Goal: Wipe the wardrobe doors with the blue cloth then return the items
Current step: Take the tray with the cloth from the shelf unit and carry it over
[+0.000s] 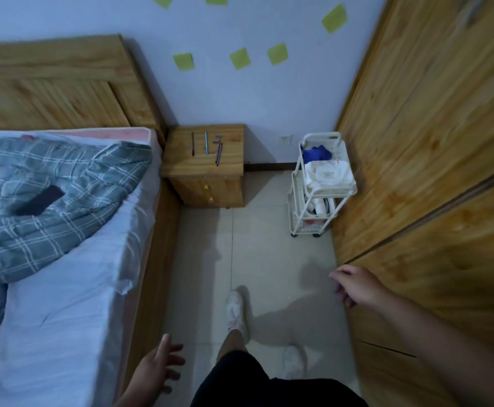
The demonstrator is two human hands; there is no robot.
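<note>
A: Seen the blue cloth (316, 152)?
B: Lies bunched in the white cart's (331, 190) top tray, beside the wardrobe doors (430, 127), stretched left to right.
A: And hands?
B: Left hand (159, 364) splayed, right hand (354, 286) loosely curled, both empty.

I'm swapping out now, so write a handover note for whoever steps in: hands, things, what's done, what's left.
Left hand: open, empty, low beside the bed.
Right hand: loosely curled, empty, close to the wardrobe doors.
Blue cloth: bunched in the top tier of the white cart beside the wardrobe.
Done: unclear; nothing shows whether the doors were wiped.
Left: if unwiped, fetch the cloth, wipe the doors, return it to the cart.
</note>
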